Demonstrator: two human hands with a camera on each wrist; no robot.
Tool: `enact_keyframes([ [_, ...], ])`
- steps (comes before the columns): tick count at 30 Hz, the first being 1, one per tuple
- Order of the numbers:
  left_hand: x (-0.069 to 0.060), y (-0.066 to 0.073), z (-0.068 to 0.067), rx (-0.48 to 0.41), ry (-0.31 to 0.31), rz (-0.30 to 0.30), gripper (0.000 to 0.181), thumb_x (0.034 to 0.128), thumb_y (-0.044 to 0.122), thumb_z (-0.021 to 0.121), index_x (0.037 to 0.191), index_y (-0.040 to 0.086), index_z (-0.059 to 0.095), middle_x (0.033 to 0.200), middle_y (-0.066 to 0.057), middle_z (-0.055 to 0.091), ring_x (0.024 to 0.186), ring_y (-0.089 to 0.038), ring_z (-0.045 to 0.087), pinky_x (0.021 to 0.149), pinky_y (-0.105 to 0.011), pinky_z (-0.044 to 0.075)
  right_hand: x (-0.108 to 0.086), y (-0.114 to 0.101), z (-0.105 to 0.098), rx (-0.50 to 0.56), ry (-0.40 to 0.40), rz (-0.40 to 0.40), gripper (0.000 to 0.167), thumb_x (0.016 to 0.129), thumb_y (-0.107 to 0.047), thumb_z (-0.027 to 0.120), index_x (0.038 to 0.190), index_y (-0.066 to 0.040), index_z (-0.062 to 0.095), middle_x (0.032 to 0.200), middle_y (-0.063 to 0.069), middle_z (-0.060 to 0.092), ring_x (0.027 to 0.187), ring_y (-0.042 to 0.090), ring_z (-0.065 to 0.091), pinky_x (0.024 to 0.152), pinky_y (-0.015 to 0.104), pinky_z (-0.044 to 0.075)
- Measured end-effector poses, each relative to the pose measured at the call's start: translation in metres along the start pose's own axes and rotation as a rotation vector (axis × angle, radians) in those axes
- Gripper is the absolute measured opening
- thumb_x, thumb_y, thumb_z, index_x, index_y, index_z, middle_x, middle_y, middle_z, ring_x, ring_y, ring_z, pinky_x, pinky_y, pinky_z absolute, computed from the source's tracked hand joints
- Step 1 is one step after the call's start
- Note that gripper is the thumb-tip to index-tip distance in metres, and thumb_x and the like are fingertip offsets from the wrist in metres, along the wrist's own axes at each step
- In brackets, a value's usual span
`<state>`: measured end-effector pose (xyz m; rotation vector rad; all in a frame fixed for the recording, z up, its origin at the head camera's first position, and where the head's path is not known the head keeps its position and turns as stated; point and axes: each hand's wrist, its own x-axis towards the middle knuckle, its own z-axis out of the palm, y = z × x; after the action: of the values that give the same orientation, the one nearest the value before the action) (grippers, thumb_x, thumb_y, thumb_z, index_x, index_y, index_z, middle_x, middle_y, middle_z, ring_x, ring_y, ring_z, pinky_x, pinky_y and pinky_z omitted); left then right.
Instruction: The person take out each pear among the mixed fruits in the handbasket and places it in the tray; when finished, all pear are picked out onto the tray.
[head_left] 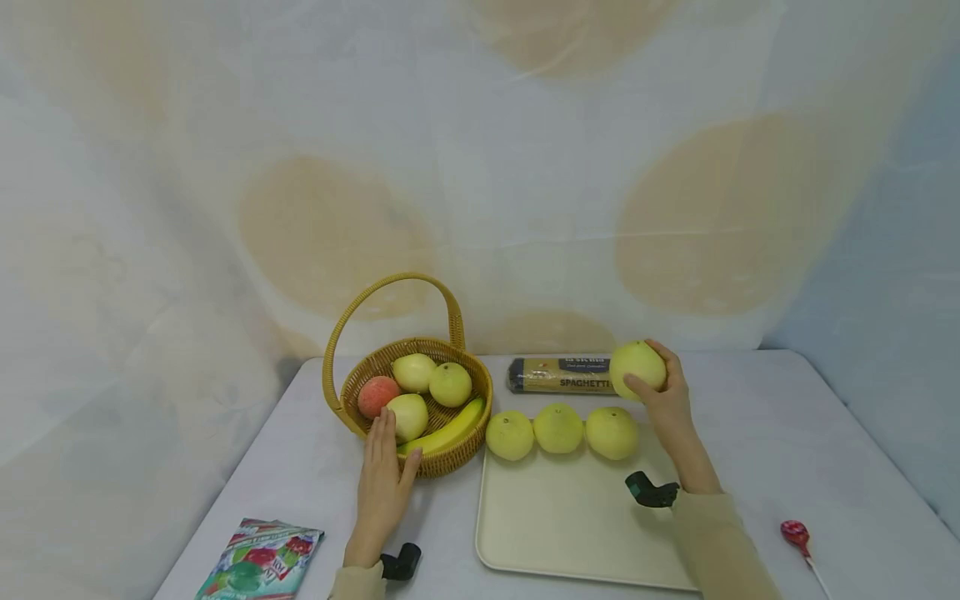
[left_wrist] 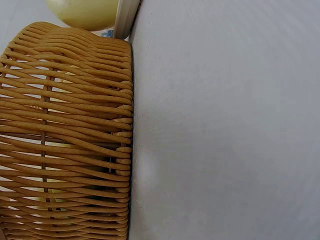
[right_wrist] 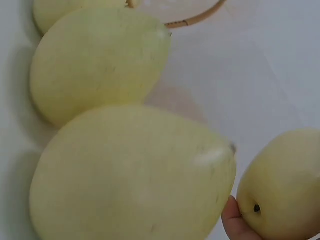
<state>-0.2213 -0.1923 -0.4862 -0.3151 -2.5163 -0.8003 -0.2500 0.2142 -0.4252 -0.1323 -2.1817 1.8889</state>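
My right hand [head_left: 666,398] holds a pear-shaped yellow-green fruit [head_left: 636,368] above the back of the beige tray [head_left: 570,533], thumb and fingers round it. In the right wrist view the thumb shows at the held fruit's lower end, near a small dark pit. Three similar fruits [head_left: 558,428] stand in a row along the tray's back edge. My left hand [head_left: 384,487] lies with straight fingers against the near side of the wicker basket [head_left: 457,457]. Inside are a peach [head_left: 378,396], a banana [head_left: 450,429] and several yellow-green fruits [head_left: 451,384]. The left wrist view shows only the weave, not the fingers.
A spaghetti packet [head_left: 562,376] lies behind the tray, partly hidden by the held fruit. At the front left is a candy bag [head_left: 262,562]; a red lollipop [head_left: 797,535] lies at the right. The basket's handle [head_left: 390,279] arches upright. A patterned cloth hangs behind the table.
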Motion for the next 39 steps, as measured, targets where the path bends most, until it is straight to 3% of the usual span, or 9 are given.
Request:
enact_keyframes([
  [6,0.000,0.000,0.001,-0.004,0.002,0.001,0.071,0.0984,0.027,0.055,0.153,-0.002,0.020,0.159,-0.021,0.023,0.145,-0.039,0.022,0.118,-0.013,-0.006,-0.008,0.017,-0.022,-0.070,0.018,0.052,0.071,0.097,-0.023,0.058,0.154,-0.019,0.016,0.153,0.012,0.023,0.128,0.023,0.034,0.092,0.023,0.038],
  [11,0.001,-0.001,0.002,-0.003,0.017,0.020,0.071,0.0980,0.026,0.056,0.153,-0.003,0.020,0.158,-0.022,0.024,0.144,-0.041,0.023,0.119,-0.015,-0.004,-0.014,0.029,-0.042,-0.113,0.028,0.104,0.073,0.097,-0.028,0.058,0.156,-0.023,0.014,0.155,0.018,0.020,0.132,0.032,0.031,0.097,0.038,0.036],
  [17,0.001,-0.001,0.001,-0.005,0.009,0.004,0.072,0.0983,0.027,0.056,0.153,-0.002,0.019,0.159,-0.021,0.023,0.145,-0.039,0.022,0.120,-0.017,-0.003,-0.020,0.042,-0.057,-0.156,0.020,0.141,0.074,0.098,-0.031,0.057,0.156,-0.017,0.013,0.154,0.021,0.019,0.126,0.030,0.034,0.088,0.028,0.041],
  [22,-0.002,0.000,-0.002,-0.004,0.004,-0.007,0.071,0.0983,0.026,0.056,0.153,-0.003,0.020,0.158,-0.023,0.024,0.144,-0.043,0.023,0.124,-0.040,0.012,-0.023,0.058,-0.060,-0.171,0.005,0.162,0.075,0.097,-0.030,0.058,0.154,-0.009,0.014,0.150,0.018,0.023,0.121,0.022,0.035,0.090,0.028,0.039],
  [25,-0.003,0.000,-0.002,0.000,0.001,-0.016,0.070,0.0985,0.026,0.055,0.153,-0.002,0.020,0.158,-0.023,0.023,0.144,-0.042,0.023,0.123,-0.041,0.014,-0.024,0.064,-0.060,-0.151,-0.004,0.166,0.074,0.096,-0.030,0.059,0.153,-0.011,0.016,0.145,0.010,0.029,0.117,0.014,0.036,0.092,0.029,0.036],
  [29,-0.003,0.000,-0.002,-0.001,0.001,-0.013,0.070,0.0986,0.026,0.055,0.153,-0.002,0.020,0.158,-0.023,0.024,0.144,-0.042,0.023,0.124,-0.032,0.007,-0.025,0.067,-0.059,-0.149,-0.040,0.147,0.072,0.097,-0.030,0.059,0.152,-0.012,0.017,0.143,0.006,0.030,0.114,0.009,0.036,0.090,0.023,0.037],
  [35,-0.002,0.001,-0.003,-0.008,0.006,-0.001,0.071,0.0982,0.026,0.056,0.153,-0.002,0.020,0.158,-0.023,0.024,0.144,-0.042,0.023,0.120,-0.016,-0.004,-0.026,0.069,-0.058,-0.176,-0.183,0.099,0.075,0.095,-0.023,0.060,0.152,-0.005,0.013,0.151,0.023,0.023,0.125,0.031,0.035,0.093,0.035,0.037],
  [37,-0.002,0.000,-0.002,-0.007,0.007,0.005,0.071,0.0983,0.026,0.056,0.153,-0.002,0.020,0.158,-0.022,0.024,0.144,-0.041,0.023,0.122,-0.020,-0.001,-0.025,0.071,-0.060,-0.194,-0.227,0.063,0.075,0.093,-0.020,0.063,0.151,-0.005,0.016,0.149,0.021,0.027,0.122,0.026,0.039,0.092,0.034,0.039],
  [39,-0.001,0.000,-0.001,-0.010,0.012,0.013,0.071,0.0982,0.026,0.056,0.153,-0.001,0.020,0.158,-0.022,0.024,0.144,-0.041,0.023,0.124,-0.027,0.006,-0.025,0.074,-0.063,-0.197,-0.263,0.021,0.074,0.092,-0.017,0.065,0.149,-0.006,0.020,0.145,0.011,0.031,0.117,0.013,0.041,0.089,0.027,0.040],
])
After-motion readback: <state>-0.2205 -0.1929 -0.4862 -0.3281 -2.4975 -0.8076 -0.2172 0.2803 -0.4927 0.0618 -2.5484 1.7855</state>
